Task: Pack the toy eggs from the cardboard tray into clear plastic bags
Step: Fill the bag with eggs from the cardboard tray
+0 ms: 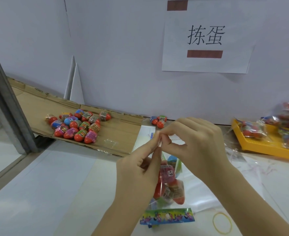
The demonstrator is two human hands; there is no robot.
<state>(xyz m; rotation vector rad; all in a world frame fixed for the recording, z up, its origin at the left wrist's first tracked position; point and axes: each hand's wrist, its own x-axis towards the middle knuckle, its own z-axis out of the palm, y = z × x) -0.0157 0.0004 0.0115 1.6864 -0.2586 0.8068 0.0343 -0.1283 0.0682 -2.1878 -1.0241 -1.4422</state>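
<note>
Thumbs and forefingers of left hand (pixel 137 169) and right hand (pixel 196 142) pinch the mouth of one clear bag (pixel 169 184) of eggs, held above the bench's (pixel 38 193) near edge. Roughly twenty toy eggs (pixel 79 126) lie on the cardboard tray (pixel 120 133) at back left. Three loose eggs (pixel 158 120) sit by the back edge. One yellow tray (pixel 263 147) crowds the right edge, and one rubber band (pixel 222 223) lies near right.

Bright, even indoor light, soft shadows; wide-angle bending at edges, blurred filled bags (pixel 288 114) at right.
</note>
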